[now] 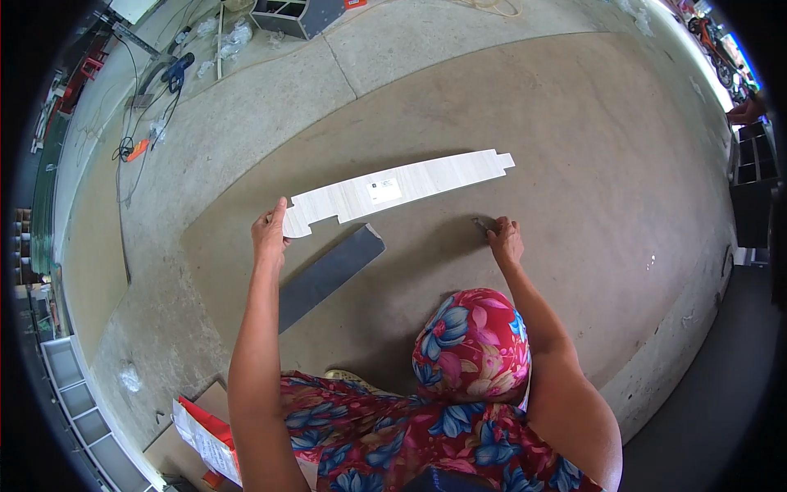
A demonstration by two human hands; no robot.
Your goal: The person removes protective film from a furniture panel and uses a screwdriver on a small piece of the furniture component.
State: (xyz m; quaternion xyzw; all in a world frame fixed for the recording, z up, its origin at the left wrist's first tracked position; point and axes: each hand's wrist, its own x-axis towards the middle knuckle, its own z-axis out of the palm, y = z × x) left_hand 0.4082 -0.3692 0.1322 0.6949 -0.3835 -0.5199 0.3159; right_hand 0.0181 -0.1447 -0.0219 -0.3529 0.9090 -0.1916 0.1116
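View from above & behind a person crouched on a grey concrete floor (pixel 574 123), both bare arms reaching fwd.

The left hand (pixel 269 232) holds the near end of a long, narrow, pale wood-grain panel w/ notched ends (pixel 426 179). The fingers are closed on its edge, thumb side up. The panel runs away to the upper right & casts a shadow on the floor below it. Can't tell if its far end touches the floor. A small white rectangular label (pixel 383 190) sits approx. mid-panel.

The right hand (pixel 506 239) is down at floor level, well apart from the panel & below its right half. Its fingertips are bunched at a small dark item (pixel 479 221), too small to identify. Can't tell whether they pinch it or only touch it.

Btwn the two arms a dark grey flat board (pixel 328 275) lies on the floor, angled, just below the panel's near end.

Around the edges:
- Upper left: a blue power tool w/ cables (pixel 176 70).
- Top: a dark cabinet part (pixel 295 15).
- Lower left: a red & white bag (pixel 205 435) & a white shelf unit (pixel 78 394).
- Far right: another person's hand (pixel 744 111) above a dark shelf unit (pixel 754 160).
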